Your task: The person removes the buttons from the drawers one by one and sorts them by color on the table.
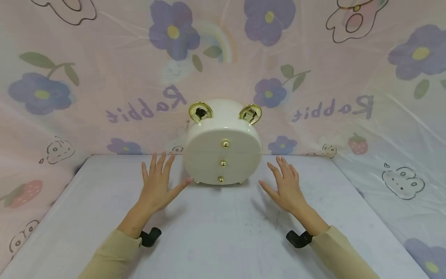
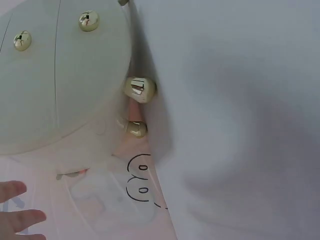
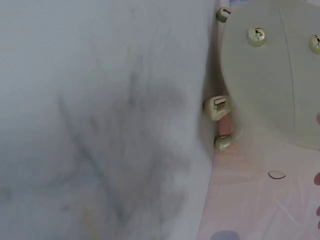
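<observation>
the left hand [image 1: 156, 184] lies flat and spread on the white table [image 1: 223, 240], holding nothing, its thumb tip just at the lower left edge of the cream drawer box [image 1: 223, 153] that stands between the two hands. the right hand [image 1: 283, 184] is likewise splayed and empty, a little clear of the box's right side, though whether the left thumb truly touches is hard to tell. to take the box well, close both palms evenly on its curved sides, below the gold ears [image 1: 201, 111] and clear of the gold knobs [image 1: 225, 144], so no drawer slides out.

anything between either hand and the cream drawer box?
Nothing visible. The left hand lies flat with its thumb tip at the cream drawer box; the right hand lies flat just right of it, with only bare table between.
</observation>
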The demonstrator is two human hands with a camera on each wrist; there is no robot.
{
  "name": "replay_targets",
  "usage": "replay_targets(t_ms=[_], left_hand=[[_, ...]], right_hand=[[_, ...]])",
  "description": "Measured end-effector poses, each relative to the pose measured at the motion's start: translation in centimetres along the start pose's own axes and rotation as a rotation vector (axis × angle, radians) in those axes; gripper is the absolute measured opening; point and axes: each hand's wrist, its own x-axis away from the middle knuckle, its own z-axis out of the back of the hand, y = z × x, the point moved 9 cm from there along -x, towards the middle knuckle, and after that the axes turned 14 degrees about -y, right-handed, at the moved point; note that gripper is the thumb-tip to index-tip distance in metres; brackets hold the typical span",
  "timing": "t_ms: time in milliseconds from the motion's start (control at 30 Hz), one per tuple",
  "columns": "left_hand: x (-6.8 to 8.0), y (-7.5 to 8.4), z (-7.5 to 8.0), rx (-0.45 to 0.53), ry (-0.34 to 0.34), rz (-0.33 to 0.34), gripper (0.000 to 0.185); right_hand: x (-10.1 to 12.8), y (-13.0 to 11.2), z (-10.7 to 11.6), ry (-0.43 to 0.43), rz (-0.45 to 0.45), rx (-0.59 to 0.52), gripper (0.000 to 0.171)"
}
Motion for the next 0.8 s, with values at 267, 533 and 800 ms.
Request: replay_targets(t_ms=[267,533,800], left_hand=[[-1.2,0.7,3.3,0.260,0.246,-0.150,0.058],[-2.8,1.9,6.3,0.472,0.425,-0.262,0.037],[-4.6,4.1,8.2,0.614,0.375,-0.273,0.043]], right_hand=[[-0.4,-2.0,3.1,0.375,0.092,-0.082,0.023],[-1.6,-3.7,4.7,0.513,0.108,-0.177,0.014],[-2.5,-4.7,4.9,0.528,0.111,-0.289,0.019]])
